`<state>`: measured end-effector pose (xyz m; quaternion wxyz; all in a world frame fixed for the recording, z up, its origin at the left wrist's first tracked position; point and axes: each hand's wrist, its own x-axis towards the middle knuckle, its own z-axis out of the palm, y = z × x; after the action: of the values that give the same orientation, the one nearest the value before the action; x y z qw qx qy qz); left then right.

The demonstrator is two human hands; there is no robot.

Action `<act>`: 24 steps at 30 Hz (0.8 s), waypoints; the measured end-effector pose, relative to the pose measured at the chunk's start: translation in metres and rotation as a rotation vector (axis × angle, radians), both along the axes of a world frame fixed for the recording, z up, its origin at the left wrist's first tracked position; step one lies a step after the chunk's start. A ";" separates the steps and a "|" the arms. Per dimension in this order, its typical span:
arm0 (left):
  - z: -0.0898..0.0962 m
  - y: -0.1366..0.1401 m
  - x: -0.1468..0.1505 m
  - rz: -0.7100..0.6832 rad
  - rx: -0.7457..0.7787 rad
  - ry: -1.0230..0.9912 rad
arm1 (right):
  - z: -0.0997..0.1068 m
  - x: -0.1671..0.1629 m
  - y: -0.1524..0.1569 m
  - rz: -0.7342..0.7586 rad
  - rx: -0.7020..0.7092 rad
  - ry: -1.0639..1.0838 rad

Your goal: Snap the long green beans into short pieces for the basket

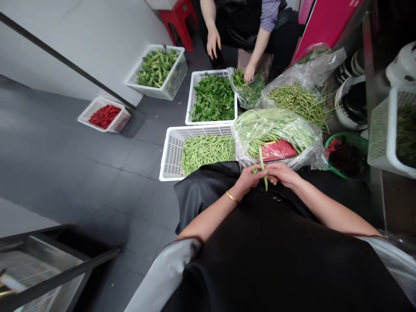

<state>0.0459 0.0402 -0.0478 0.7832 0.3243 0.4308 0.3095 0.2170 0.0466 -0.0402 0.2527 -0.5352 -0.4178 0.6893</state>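
Above my lap, my left hand [250, 177] and my right hand [282, 174] meet with their fingertips closed around a long green bean [261, 157]. The bean stands nearly upright, its lower end below my fingers. A short green piece shows at my left fingers. Just beyond my hands lies a clear plastic bag [243, 128] of long green beans, with a red packet [279, 149] on them. To the left, a white basket [173, 149] holds many short cut bean pieces [208, 154].
Behind stands a white basket [190, 97] of leafy greens. A co-worker's hand [250, 72] reaches into a bag of greens. Farther left are baskets of green stems [157, 67] and red peppers [104, 116]. A green basin [349, 175] and a metal rack edge [377, 186] are right.
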 end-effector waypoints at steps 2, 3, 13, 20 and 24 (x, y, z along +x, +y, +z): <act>0.006 -0.006 -0.001 0.057 0.022 -0.003 | 0.004 -0.013 -0.010 -0.058 0.059 -0.055; 0.009 -0.009 -0.002 0.097 0.034 -0.001 | 0.007 -0.016 -0.013 -0.078 0.117 -0.131; 0.018 -0.018 -0.002 0.365 0.179 0.044 | 0.026 -0.011 -0.066 0.317 0.840 -0.908; 0.018 -0.023 0.004 0.380 0.189 0.096 | 0.024 -0.018 -0.069 0.377 0.911 -1.094; 0.013 -0.022 0.002 0.320 0.116 0.041 | 0.030 -0.022 -0.073 0.597 0.988 -1.010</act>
<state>0.0475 0.0183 -0.0345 0.6950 0.3022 0.4743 0.4479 0.1954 -0.0268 -0.0103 0.0441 -0.4745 -0.8689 0.1335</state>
